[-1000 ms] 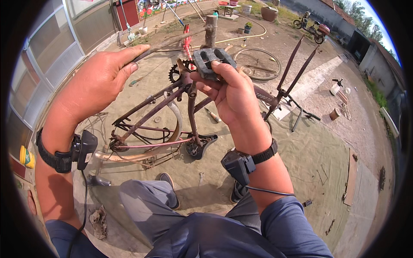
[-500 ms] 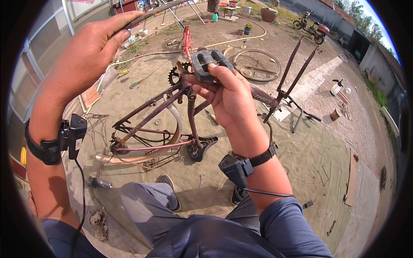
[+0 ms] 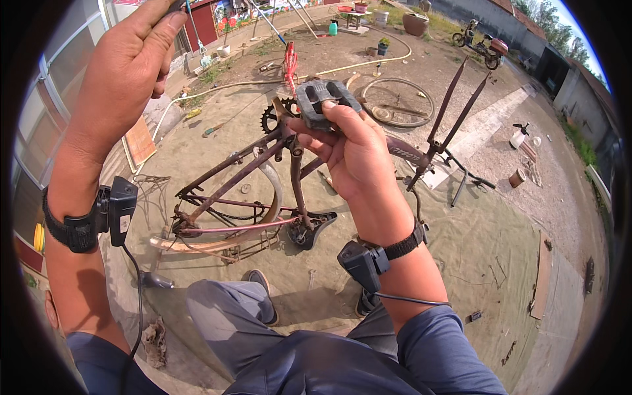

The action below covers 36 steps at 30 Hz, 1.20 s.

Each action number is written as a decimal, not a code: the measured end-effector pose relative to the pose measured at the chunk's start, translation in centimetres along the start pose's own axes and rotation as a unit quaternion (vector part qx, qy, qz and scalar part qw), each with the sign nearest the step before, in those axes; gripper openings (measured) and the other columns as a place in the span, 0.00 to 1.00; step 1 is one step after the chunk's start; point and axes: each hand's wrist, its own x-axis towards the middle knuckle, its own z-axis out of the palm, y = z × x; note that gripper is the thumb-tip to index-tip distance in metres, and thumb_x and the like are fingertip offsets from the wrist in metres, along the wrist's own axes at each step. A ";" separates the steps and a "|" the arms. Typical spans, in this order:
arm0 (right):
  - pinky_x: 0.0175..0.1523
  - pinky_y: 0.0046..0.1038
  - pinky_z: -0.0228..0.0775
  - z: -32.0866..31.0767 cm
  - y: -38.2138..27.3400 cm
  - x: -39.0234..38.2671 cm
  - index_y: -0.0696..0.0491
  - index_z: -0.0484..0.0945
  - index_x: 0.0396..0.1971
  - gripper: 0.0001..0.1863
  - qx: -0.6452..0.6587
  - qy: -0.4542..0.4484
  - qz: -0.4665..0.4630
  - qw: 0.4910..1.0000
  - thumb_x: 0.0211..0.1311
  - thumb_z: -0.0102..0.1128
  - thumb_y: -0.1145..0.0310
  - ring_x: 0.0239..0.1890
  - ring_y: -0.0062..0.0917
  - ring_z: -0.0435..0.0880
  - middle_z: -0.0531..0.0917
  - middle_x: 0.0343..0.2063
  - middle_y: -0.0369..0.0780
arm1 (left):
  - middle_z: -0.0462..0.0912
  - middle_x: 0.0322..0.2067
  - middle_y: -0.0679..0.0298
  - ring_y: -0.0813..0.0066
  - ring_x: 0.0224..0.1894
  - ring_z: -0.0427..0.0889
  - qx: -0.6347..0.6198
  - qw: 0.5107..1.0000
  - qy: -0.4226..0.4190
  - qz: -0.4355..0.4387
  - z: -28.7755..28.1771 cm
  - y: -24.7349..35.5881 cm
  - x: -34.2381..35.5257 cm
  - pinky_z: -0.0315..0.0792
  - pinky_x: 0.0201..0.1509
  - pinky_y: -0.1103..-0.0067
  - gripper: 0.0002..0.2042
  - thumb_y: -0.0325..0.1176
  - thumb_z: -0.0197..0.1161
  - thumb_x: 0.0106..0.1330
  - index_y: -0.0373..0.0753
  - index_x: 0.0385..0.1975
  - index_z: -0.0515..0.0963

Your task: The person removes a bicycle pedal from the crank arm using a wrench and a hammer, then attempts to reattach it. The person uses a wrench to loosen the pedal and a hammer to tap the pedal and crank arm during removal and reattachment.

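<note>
The bicycle pedal [image 3: 327, 104] is gripped by the right hand [image 3: 352, 148] near the upturned bicycle frame [image 3: 298, 179]; a dark handle [image 3: 176, 6], mostly out of view, is held in the left hand [image 3: 126, 69].

Blocky dark-grey pedal [image 3: 311, 104], slotted through, tilted, held in the right fingers [image 3: 345, 120], dark piece [image 3: 177, 6], mostly out of view, at the left fingers [image 3: 160, 41].

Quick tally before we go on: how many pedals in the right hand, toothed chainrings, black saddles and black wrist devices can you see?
Pedals in the right hand: 1
Toothed chainrings: 1
Black saddles: 1
Black wrist devices: 2
Total: 5
</note>
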 end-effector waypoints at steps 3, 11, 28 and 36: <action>0.40 0.27 0.85 -0.1 -0.2 0.2 0.62 0.74 0.52 0.16 -0.008 -0.014 0.007 1.000 0.71 0.52 0.69 0.46 0.38 0.88 0.85 0.44 0.46 | 0.85 0.38 0.47 0.45 0.38 0.81 0.165 0.949 -0.135 0.231 1.1 -0.3 -0.5 0.74 0.45 0.66 0.18 0.31 0.56 0.73 0.40 0.62 0.74; 0.36 0.25 0.82 0.0 -0.1 0.0 0.61 0.76 0.43 0.12 0.008 0.000 -0.007 1.000 0.67 0.57 0.67 0.36 0.31 0.89 0.85 0.36 0.45 | 0.63 0.19 0.76 0.91 0.19 0.60 -0.071 0.993 0.046 0.082 0.0 -1.0 0.2 0.59 0.22 0.87 0.22 0.36 0.49 0.79 0.45 0.71 0.66; 0.43 0.29 0.86 -1.6 -1.8 -0.2 0.65 0.66 0.62 0.25 -0.036 0.004 0.041 0.999 0.71 0.51 0.66 0.49 0.41 0.87 0.83 0.50 0.51 | 0.69 0.19 0.71 0.85 0.16 0.67 -0.372 0.898 -0.160 -0.173 11.8 -9.9 -1.7 0.66 0.20 0.85 0.15 0.36 0.52 0.78 0.32 0.56 0.72; 0.51 0.31 0.79 -0.6 -4.7 0.5 0.59 0.50 0.71 0.40 -0.044 0.034 0.195 0.979 0.65 0.61 0.65 0.56 0.36 0.81 0.71 0.62 0.47 | 0.68 0.21 0.70 0.83 0.21 0.71 -0.427 0.877 -0.165 -0.145 13.6 -9.9 7.5 0.68 0.27 0.84 0.18 0.35 0.52 0.77 0.30 0.59 0.69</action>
